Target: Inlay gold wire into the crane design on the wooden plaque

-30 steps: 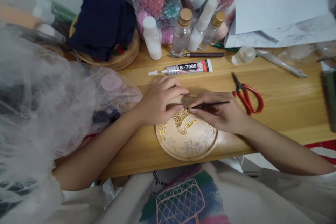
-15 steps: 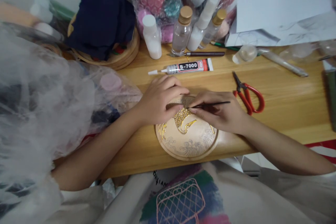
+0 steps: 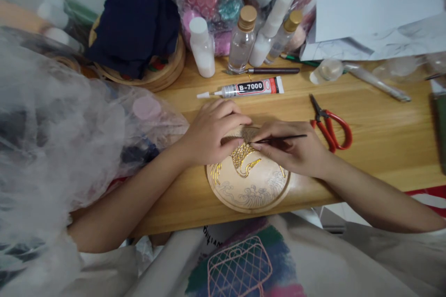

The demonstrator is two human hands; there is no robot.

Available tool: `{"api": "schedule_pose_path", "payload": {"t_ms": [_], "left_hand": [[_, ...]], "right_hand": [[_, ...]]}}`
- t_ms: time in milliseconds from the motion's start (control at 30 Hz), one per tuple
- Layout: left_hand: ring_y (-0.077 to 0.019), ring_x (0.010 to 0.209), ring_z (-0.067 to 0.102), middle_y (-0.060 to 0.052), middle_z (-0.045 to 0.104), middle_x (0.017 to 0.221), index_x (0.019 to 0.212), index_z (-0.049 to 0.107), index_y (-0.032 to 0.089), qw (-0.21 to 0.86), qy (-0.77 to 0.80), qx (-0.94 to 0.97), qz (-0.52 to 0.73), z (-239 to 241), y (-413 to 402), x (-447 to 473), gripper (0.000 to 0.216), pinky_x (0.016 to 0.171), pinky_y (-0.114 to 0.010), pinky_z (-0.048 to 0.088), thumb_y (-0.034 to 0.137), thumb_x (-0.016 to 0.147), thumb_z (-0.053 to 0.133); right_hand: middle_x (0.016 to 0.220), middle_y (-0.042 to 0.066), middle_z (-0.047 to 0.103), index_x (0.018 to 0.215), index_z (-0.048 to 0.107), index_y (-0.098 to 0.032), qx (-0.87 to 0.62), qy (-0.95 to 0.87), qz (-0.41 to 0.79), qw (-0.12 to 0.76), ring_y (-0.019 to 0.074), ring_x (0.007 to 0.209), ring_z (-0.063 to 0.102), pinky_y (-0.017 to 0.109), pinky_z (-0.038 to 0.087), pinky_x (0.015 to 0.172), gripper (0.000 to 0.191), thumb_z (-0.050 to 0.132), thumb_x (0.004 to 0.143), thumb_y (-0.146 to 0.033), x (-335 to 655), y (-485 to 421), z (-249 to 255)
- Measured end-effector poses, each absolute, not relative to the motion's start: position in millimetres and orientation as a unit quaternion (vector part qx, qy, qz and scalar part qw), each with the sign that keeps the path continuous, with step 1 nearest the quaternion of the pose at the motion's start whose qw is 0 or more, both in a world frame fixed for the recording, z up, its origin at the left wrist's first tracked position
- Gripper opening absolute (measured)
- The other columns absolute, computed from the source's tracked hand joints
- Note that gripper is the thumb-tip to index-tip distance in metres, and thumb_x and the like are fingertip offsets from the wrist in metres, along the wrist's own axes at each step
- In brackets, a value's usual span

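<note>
A round wooden plaque (image 3: 230, 190) lies flat near the table's front edge. It bears a bird outlined in raised gold (image 3: 241, 160) and a drawn wave pattern (image 3: 259, 195). My left hand (image 3: 216, 134) rests over its upper left part, fingers stretched out and thumb apart, holding nothing. From the right, my right hand (image 3: 292, 148) pinches a thin dark tool (image 3: 296, 137) whose tip is at the upper end of the gold work. The tip is too small to tell its kind. My fingers hide part of the upper plaque.
Behind the plaque lie a B-7000 glue tube (image 3: 249, 87) and a dark-handled tool (image 3: 275, 70), with several bottles (image 3: 242, 41) beyond. Red-handled pliers (image 3: 332, 127) lie right. Clear plastic bags (image 3: 87, 125) crowd the left, near a round wooden box (image 3: 167, 74) under dark blue cloth (image 3: 135, 28).
</note>
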State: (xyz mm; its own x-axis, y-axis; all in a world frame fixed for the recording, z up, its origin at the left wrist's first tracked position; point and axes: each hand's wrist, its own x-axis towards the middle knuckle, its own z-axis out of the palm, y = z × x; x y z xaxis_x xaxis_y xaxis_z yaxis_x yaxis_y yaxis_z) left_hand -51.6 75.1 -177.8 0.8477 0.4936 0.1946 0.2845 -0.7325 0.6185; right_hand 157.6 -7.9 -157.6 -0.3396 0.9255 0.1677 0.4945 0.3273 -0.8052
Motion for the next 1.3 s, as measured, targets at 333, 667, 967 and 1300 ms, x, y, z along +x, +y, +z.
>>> {"api": "schedule_pose_path", "payload": {"t_ms": [333, 667, 967, 1300], "left_hand": [[-0.0245, 0.101, 0.055, -0.008, 0.061, 0.108, 0.113, 0.063, 0.018, 0.286, 0.205, 0.917, 0.190, -179.3, 74.5, -51.7, 0.026, 0.089, -0.042, 0.041, 0.030, 0.090, 0.057], [-0.0246, 0.101, 0.055, -0.008, 0.062, 0.108, 0.112, 0.064, 0.019, 0.279, 0.206, 0.918, 0.191, -179.9, 74.9, -51.3, 0.026, 0.089, -0.042, 0.041, 0.030, 0.089, 0.058], [-0.0250, 0.101, 0.055, -0.008, 0.062, 0.108, 0.113, 0.063, 0.017, 0.278, 0.198, 0.919, 0.198, -180.9, 75.0, -52.3, 0.027, 0.089, -0.042, 0.041, 0.030, 0.089, 0.059], [-0.0253, 0.103, 0.056, -0.009, 0.062, 0.110, 0.116, 0.062, 0.017, 0.277, 0.201, 0.919, 0.194, -180.3, 74.7, -51.7, 0.030, 0.090, -0.042, 0.042, 0.030, 0.089, 0.058]], "right_hand": [[0.076, 0.002, 0.072, 0.088, 0.070, -0.017, -0.472, -0.750, 0.329, 0.325, 0.0094, 0.061, 0.062, 0.021, 0.049, 0.056, 0.004, 0.066, 0.088, -0.019, 157.1, -8.1, -156.5], [0.075, 0.000, 0.072, 0.089, 0.069, -0.020, -0.472, -0.751, 0.329, 0.325, 0.0101, 0.061, 0.063, 0.022, 0.049, 0.057, 0.004, 0.066, 0.088, -0.019, 157.8, -7.6, -156.7], [0.077, 0.001, 0.073, 0.089, 0.070, -0.018, -0.472, -0.753, 0.325, 0.324, 0.0093, 0.060, 0.062, 0.021, 0.049, 0.057, 0.004, 0.066, 0.088, -0.017, 157.9, -8.5, -157.6], [0.076, 0.002, 0.072, 0.089, 0.070, -0.017, -0.472, -0.748, 0.329, 0.331, 0.0093, 0.060, 0.062, 0.021, 0.048, 0.054, 0.003, 0.067, 0.087, -0.017, 158.1, -8.7, -157.4]]}}
